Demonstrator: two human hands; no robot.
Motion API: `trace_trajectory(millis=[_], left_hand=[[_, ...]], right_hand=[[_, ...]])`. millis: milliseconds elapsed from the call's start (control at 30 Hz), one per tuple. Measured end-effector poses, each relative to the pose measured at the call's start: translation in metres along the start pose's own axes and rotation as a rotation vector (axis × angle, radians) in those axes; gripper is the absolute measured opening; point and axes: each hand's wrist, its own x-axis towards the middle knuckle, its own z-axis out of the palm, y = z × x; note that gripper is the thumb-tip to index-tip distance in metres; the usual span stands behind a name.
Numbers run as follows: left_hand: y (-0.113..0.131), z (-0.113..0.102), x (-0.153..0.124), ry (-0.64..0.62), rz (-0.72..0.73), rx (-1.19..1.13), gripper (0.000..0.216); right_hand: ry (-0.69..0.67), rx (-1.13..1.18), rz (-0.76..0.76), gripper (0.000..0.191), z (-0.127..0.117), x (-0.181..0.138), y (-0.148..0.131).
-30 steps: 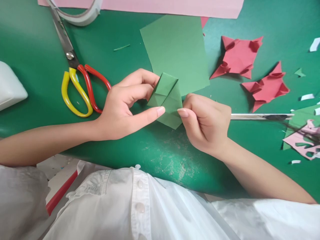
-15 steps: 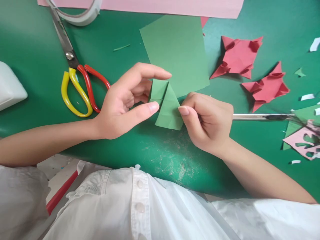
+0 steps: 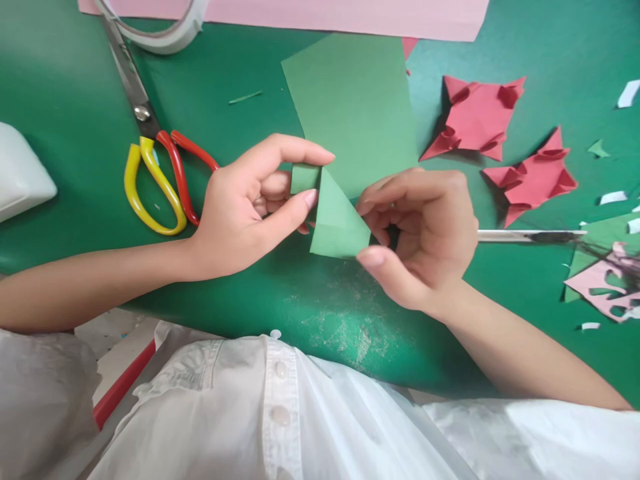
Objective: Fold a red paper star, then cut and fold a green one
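My left hand (image 3: 250,207) is closed in a pinch on a small piece of folded green paper (image 3: 340,223), its thumb on the front and its other fingers behind. A slanted flap of the paper stands out toward the right. Beside that flap is my right hand (image 3: 425,227), with thumb and fingers apart. Its thumb tip is at the paper's lower right corner and its fingertips are near the right edge; whether they touch is hard to tell. Behind both hands lies a larger flat green sheet (image 3: 360,107).
Scissors (image 3: 150,133) with yellow and red handles lie left, near a white tape roll (image 3: 170,40) and white container (image 3: 23,173). Two red folded paper shapes (image 3: 483,117) lie right. A thin pale rod (image 3: 505,236), pink cut-out paper (image 3: 595,283) and scraps lie beyond.
My right hand has loosened from its curled pinch, its thumb moving down away from the fingers. The green paper's flap has swung further out, and my left hand has shifted slightly left.
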Motion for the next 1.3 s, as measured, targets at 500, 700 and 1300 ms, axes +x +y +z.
trace_trajectory(millis=[500, 700, 1300], left_hand=[[0.002, 0.006, -0.004, 0.058, -0.080, 0.021, 0.018], [-0.003, 0.006, -0.004, 0.042, 0.046, -0.014, 0.019], [-0.003, 0.002, -0.002, 0.017, 0.083, 0.119, 0.012]], right_hand=[[-0.040, 0.154, 0.096, 0.013, -0.003, -0.001, 0.001], [-0.076, 0.241, 0.160, 0.014, -0.007, -0.002, 0.001], [0.079, 0.268, 0.120, 0.008, 0.001, -0.001, 0.007]])
